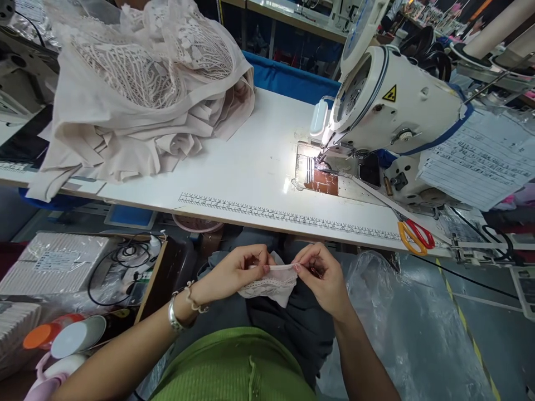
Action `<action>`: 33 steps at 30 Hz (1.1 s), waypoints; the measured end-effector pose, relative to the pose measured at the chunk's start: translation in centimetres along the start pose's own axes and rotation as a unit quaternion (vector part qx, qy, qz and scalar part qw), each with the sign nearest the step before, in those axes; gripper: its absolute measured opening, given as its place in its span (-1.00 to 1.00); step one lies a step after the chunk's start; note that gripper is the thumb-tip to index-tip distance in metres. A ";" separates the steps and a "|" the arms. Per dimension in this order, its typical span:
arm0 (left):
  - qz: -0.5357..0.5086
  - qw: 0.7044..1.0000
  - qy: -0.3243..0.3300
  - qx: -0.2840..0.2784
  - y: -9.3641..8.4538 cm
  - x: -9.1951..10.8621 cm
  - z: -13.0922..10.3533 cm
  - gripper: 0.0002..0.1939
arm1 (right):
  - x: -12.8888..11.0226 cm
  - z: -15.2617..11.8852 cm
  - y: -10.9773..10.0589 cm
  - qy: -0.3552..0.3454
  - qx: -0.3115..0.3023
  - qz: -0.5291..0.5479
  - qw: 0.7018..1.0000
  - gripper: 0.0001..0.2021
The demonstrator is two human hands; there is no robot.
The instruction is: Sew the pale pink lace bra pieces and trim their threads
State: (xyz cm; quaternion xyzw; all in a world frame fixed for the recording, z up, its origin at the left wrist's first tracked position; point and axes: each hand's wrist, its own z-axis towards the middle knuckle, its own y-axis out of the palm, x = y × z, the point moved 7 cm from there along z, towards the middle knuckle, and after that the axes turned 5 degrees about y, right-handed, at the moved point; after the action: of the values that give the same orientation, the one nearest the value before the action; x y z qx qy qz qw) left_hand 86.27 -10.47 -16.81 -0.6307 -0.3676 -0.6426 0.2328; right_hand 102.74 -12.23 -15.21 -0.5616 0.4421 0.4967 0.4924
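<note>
A small pale pink lace-trimmed garment piece (273, 285) is stretched between my two hands above my lap. My left hand (238, 270) pinches one end of its top edge between thumb and fingers. The other end is pinched by my right hand (321, 275). Between them the top edge runs nearly straight, and the lace part hangs below it. Both hands are in front of the table's front edge, below the printed ruler (288, 216).
On the white table (251, 167) lies a heap of pale lace garments (146, 94). A sewing machine (388, 100) with a lit needle area stands right, scissors (413, 234) by the front edge. A drawer (152, 278) with bottles and boxes is at lower left.
</note>
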 end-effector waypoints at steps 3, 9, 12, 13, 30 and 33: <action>0.089 0.996 -0.002 0.001 0.7 0.6 0.4 -0.77 | -0.3 -0.2 0.6 -0.006 0.003 -0.041 0.999 -0.88; 0.271 0.960 0.000 0.063 0.8 0.6 0.8 -0.70 | -0.9 -0.3 1.0 -0.039 0.016 -0.129 0.991 -0.91; 0.197 0.977 -0.031 0.078 0.4 -0.3 0.9 -0.66 | -1.1 -0.4 -0.6 -0.058 0.085 -0.150 0.983 -0.80; 0.168 0.982 -0.039 0.080 0.3 -0.5 0.9 -0.65 | -0.8 -0.5 -1.1 -0.048 0.096 -0.145 0.984 -0.71; 0.059 0.994 -0.044 0.077 0.4 -0.5 1.3 -0.71 | 2.6 0.1 1.7 0.093 -0.073 0.003 0.993 -0.67; 0.071 0.993 -0.050 0.075 0.4 -0.7 1.3 -0.73 | 2.6 0.3 2.0 0.096 -0.075 0.015 0.992 -0.69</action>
State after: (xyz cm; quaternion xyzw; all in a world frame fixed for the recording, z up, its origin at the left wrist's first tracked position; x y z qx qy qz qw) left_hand 87.44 -9.81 -17.52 -0.6671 -0.3800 -0.5631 0.3057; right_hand 100.99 -12.18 -18.07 -0.6356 0.4573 0.4793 0.3964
